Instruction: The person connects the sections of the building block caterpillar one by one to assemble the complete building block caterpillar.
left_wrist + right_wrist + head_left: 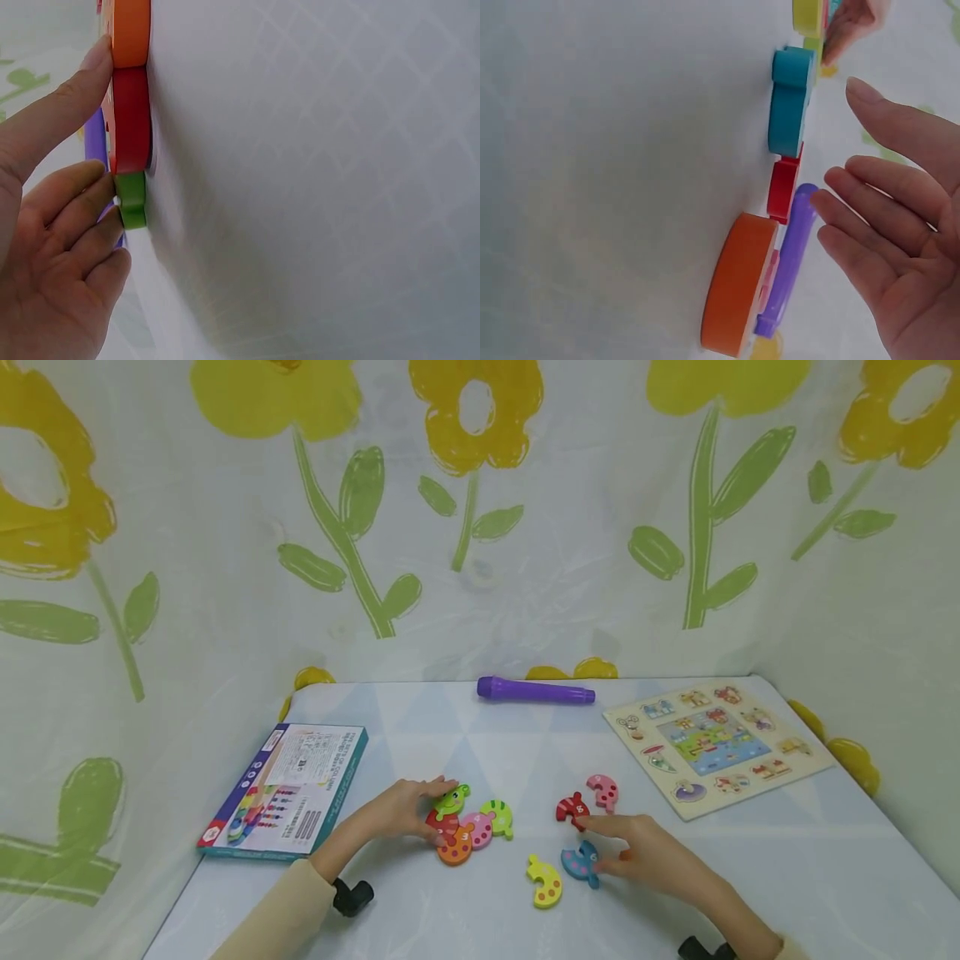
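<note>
My left hand [401, 810] grips a joined row of wooden caterpillar puzzle pieces at its left end. The thumb touches the orange piece [131, 34] and red piece [133, 120], while the fingers reach the green smiling head [454, 797]. Pink [478, 832] and green-striped [501, 817] pieces continue the row rightward. Over the loose pieces hovers my right hand [652, 856], fingers extended and holding nothing. Nearest it lie a blue piece [576, 862] and a red-striped piece [572, 808]. An orange piece [739, 285] shows in the right wrist view, hidden from the head camera.
Other loose pieces are yellow [547, 885] and pink [603, 790]. A boxed set [300, 785] lies at left, a wooden picture board [637, 727] at back right. A purple stick [536, 691] rests along the back edge, before a flower-patterned curtain [562, 568].
</note>
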`<move>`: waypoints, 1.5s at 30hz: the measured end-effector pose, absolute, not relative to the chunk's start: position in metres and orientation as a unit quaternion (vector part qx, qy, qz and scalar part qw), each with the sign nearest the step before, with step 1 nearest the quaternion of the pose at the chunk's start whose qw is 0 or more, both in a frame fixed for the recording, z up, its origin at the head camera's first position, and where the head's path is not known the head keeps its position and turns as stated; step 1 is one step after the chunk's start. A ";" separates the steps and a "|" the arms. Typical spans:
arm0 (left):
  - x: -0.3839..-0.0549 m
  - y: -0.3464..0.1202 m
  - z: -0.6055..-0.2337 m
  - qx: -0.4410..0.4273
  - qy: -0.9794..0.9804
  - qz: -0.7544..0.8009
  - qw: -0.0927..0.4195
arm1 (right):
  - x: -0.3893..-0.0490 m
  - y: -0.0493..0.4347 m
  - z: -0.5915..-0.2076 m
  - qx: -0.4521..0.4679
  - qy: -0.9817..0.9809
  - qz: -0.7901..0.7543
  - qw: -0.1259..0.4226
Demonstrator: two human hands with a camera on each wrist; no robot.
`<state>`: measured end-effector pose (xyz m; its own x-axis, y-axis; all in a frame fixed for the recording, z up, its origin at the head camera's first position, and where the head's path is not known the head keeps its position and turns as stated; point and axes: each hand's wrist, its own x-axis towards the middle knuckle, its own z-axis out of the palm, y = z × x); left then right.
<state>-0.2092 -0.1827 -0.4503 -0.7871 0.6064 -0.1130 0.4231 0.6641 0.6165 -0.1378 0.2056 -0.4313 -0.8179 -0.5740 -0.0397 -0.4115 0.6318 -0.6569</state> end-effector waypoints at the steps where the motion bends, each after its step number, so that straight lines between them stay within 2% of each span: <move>1: -0.209 -0.183 -0.450 0.285 0.899 0.294 0.157 | -0.137 0.205 -0.432 -0.277 0.894 -0.329 0.127; 21: -0.202 -0.180 -0.450 0.259 0.912 0.289 0.135 | -0.132 0.201 -0.438 -0.289 0.890 -0.313 0.160; 45: -0.197 -0.173 -0.450 0.219 0.924 0.287 0.125 | -0.133 0.196 -0.442 -0.310 0.897 -0.286 0.131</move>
